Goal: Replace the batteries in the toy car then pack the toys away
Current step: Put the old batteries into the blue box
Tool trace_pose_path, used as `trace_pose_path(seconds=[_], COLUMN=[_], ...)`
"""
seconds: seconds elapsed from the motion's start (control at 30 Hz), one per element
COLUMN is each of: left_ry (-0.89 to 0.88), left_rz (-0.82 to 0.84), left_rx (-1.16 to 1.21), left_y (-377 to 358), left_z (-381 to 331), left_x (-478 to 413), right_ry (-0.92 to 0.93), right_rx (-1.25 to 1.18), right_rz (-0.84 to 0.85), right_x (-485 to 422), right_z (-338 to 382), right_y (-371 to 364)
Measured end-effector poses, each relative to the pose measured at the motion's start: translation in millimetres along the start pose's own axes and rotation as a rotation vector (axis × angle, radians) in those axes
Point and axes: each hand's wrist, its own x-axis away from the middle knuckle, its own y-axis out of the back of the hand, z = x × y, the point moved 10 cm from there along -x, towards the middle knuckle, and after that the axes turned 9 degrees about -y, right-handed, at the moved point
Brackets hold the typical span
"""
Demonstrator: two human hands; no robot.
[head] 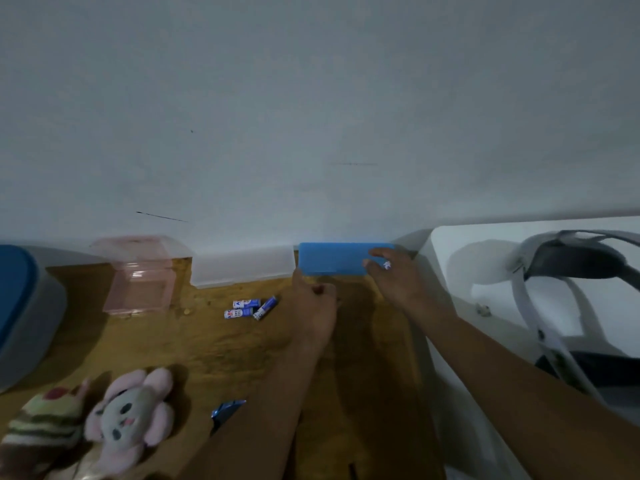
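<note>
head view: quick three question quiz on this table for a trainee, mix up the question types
1. How many blue-and-white cylindrical batteries lie loose on the brown wooden table?
2. True or false: the pink see-through plastic box stands to the right of the flat blue rectangular case.
3. What is on the right end of the blue case? A) a battery B) the right hand C) nothing

Key: 1) three; 2) false, it stands to the left, further along the wall; 3) B
</note>
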Motion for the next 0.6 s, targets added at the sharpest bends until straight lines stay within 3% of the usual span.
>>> trace_pose_path(seconds=[0.33,0.4,0.53,0.6], left_ry=[-0.042,-0.045,-0.06,-0.062], left_rz=[-0.125,-0.143,-0.173,-0.173], left_rx=[0.009,-0.034,-0.163,-0.197], left_y=[5.1,7.0,9.8,9.5], left_z=[-6.2,-7.4,-4.9,-5.0], left_x=[6.7,6.2,-0.8,-1.9], right_ry=[-0.055,-0.042,-0.041,-0.024], right_rx=[0.043,0.089,-0.054,-0.048], right_rz=[-0.152,-0.113,0.12,0.131], right_x=[-6.7,-8.0,-8.1,-12.2], right_z=[-19.1,-22.0,-30.1,-31.8], right_y=[25.6,22.3,-1.9,-3.5])
